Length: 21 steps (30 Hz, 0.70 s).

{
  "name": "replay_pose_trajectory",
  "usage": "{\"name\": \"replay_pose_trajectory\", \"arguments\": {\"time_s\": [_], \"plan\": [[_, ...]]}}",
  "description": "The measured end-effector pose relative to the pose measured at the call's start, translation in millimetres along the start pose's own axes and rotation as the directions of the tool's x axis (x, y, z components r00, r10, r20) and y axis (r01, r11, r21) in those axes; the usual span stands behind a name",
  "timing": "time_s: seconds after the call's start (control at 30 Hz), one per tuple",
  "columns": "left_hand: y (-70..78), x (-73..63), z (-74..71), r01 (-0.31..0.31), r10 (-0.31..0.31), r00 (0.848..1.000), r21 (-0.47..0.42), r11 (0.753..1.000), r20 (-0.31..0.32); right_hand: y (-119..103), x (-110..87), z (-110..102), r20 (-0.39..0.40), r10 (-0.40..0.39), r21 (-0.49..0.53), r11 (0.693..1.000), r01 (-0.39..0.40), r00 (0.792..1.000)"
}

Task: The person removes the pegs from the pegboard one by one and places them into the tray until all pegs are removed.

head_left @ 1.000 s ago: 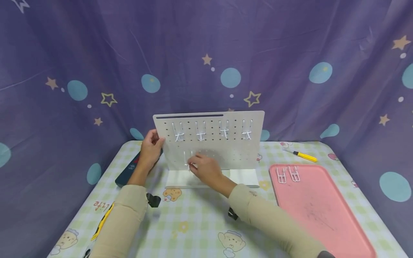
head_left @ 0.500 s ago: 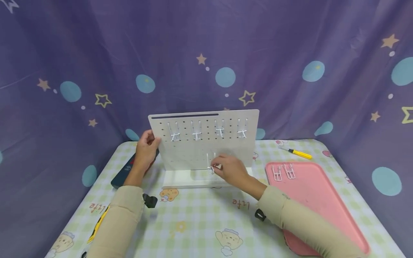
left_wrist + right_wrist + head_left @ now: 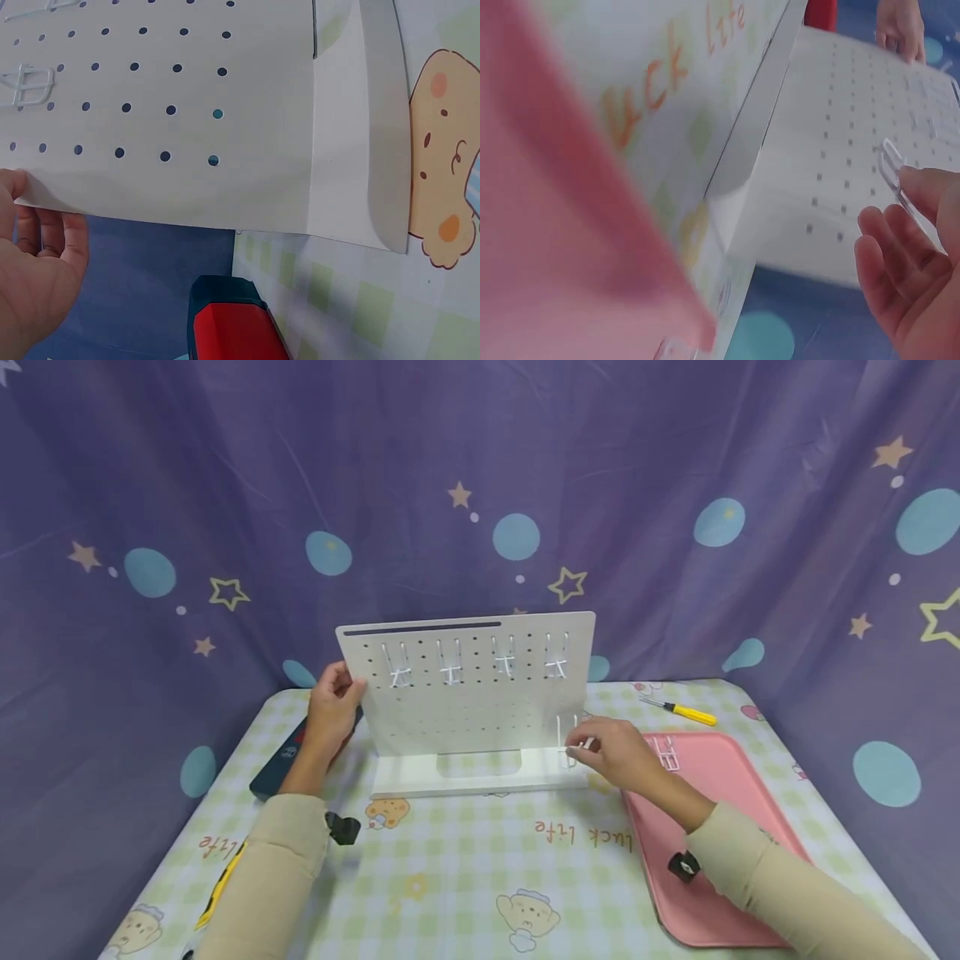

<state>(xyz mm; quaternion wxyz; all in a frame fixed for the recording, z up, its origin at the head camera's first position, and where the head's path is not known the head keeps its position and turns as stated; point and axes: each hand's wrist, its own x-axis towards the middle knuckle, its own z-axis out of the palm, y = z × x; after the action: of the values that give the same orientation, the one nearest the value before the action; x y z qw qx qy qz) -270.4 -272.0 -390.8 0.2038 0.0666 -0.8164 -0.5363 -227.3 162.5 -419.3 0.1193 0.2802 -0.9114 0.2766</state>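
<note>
A white pegboard (image 3: 465,718) stands on a white base, tilted back. Along its upper part hang several white wire hooks (image 3: 451,673). My left hand (image 3: 330,706) grips the board's left edge; the left wrist view shows its thumb (image 3: 11,182) on the front face and fingers behind. Between thumb and fingertips my right hand (image 3: 618,753) pinches another white wire hook (image 3: 564,755), held before the board's lower right corner. In the right wrist view that hook (image 3: 890,165) appears apart from the board. The right hand hides part of it.
A pink tray (image 3: 705,827) lies at the right with white wire hooks (image 3: 665,753), partly hidden by the right hand. Behind it is a yellow-handled screwdriver (image 3: 692,714). A dark case (image 3: 281,767) lies behind the left forearm, and a yellow-black tool (image 3: 221,887) sits beside the left sleeve.
My right hand has carried the hook rightward, from the board's lower left-middle to its lower right corner near the tray. The left hand keeps its grip on the board's edge.
</note>
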Motion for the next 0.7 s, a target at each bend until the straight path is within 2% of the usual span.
{"name": "replay_pose_trajectory", "arguments": {"time_s": [0.17, 0.43, 0.53, 0.7], "plan": [[-0.9, 0.4, -0.5, 0.007, -0.007, 1.0, -0.01, 1.0, 0.005, 22, -13.4, -25, 0.003, 0.066, -0.001, 0.998, -0.066, 0.998], [-1.0, 0.9, -2.0, 0.018, -0.018, 1.0, -0.001, 1.0, -0.014, 62, -27.9, -62, -0.109, 0.133, -0.045, 0.989, -0.138, 0.985], [-0.4, 0.7, -1.8, 0.004, -0.005, 1.0, -0.008, 1.0, -0.019, 76, -32.7, -73, -0.107, 0.17, -0.057, 0.983, -0.177, 0.98], [0.5, -0.4, 0.2, 0.018, -0.018, 1.0, 0.0, 1.0, -0.01, 100, -42.3, -86, -0.098, 0.213, -0.079, 0.972, -0.221, 0.972]]}}
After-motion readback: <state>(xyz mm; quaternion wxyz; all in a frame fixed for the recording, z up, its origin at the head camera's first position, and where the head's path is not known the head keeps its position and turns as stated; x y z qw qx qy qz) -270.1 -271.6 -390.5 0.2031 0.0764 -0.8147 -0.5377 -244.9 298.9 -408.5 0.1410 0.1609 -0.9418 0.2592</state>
